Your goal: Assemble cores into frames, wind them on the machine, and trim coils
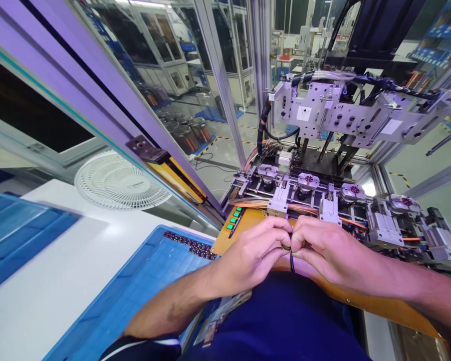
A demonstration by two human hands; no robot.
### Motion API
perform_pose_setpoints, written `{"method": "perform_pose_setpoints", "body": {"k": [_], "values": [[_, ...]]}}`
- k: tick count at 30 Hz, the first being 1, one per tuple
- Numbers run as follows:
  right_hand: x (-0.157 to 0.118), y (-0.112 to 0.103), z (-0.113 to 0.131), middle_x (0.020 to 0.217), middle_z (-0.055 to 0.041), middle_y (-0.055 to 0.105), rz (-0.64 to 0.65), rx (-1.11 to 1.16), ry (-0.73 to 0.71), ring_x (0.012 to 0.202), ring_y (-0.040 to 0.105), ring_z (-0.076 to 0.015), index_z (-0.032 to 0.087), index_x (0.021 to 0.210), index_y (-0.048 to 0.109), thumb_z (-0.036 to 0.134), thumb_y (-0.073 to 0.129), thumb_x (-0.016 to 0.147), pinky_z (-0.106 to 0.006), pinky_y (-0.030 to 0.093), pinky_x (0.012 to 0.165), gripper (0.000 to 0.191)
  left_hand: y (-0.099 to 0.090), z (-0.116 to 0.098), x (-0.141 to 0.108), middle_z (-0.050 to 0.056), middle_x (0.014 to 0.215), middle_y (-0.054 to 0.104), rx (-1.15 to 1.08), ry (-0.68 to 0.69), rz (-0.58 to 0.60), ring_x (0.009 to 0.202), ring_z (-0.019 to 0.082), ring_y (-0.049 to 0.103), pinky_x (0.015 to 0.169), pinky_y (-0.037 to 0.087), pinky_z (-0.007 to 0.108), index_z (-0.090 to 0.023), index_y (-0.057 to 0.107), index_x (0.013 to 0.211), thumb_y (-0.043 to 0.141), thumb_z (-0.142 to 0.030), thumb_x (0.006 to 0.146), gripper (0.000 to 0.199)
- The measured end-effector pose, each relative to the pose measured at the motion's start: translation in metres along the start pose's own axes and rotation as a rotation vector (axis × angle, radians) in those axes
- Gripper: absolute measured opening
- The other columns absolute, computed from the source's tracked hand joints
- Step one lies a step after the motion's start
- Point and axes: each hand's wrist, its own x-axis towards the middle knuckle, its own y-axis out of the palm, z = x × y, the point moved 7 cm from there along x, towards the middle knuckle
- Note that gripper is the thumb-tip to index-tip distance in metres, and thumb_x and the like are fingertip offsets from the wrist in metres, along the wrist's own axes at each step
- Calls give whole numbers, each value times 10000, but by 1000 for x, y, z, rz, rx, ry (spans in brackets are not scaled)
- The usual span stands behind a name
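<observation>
My left hand (252, 251) and my right hand (325, 246) meet in front of my body, above the orange plate (225, 241) of the machine. Both are closed in a pinch, fingertips close together. Between them sits a small dark thing (286, 247), mostly covered by my fingers, so its kind is hidden. A thin dark loop (292, 262) shows just below the fingertips; whether it belongs to the small thing I cannot tell. Beyond my hands stands a row of round metal fixtures (267, 173), several bearing small dark-red parts (308, 179).
On the left, a blue tray (135, 281) holds rows of small dark parts (195, 246). Green buttons (233, 220) and a black pen (236, 223) lie on the plate's left. A white fan (122, 179) and an aluminium frame post (225, 90) stand nearby. Overhead hangs a metal machine head (319, 108).
</observation>
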Motion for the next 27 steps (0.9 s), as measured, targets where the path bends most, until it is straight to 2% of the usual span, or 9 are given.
{"method": "perform_pose_setpoints", "body": {"k": [6, 14, 22, 27], "values": [[-3, -9, -2, 847, -18, 590, -119, 35, 5, 740, 528, -113, 166, 867, 566, 68, 621, 862, -218, 416, 654, 113, -5, -2, 0, 112, 1073, 613, -4, 16, -66, 1007, 137, 627, 902, 509, 224, -138, 583, 970, 599, 34, 831, 222], [-6, -13, -2, 843, -48, 602, -160, 26, -120, 782, 559, -131, 139, 890, 638, 74, 616, 885, -239, 450, 700, 69, -9, -4, 3, 94, 1048, 625, -82, 32, -107, 987, 127, 637, 910, 508, 215, -145, 601, 931, 625, 8, 829, 186], [2, -16, 1, 805, -44, 615, -73, 72, -234, 765, 571, -122, 142, 841, 627, 107, 601, 911, -227, 456, 704, 83, -9, -4, 6, 89, 1038, 640, -117, 29, -57, 970, 131, 647, 894, 514, 218, -150, 618, 936, 610, 9, 823, 196], [1, -13, 0, 822, -58, 623, -41, 68, -249, 777, 575, -128, 135, 861, 633, 128, 595, 924, -241, 464, 716, 74, -6, -5, 6, 92, 1031, 623, -130, 28, -1, 974, 140, 640, 886, 518, 240, -148, 620, 946, 592, 39, 809, 234]]}}
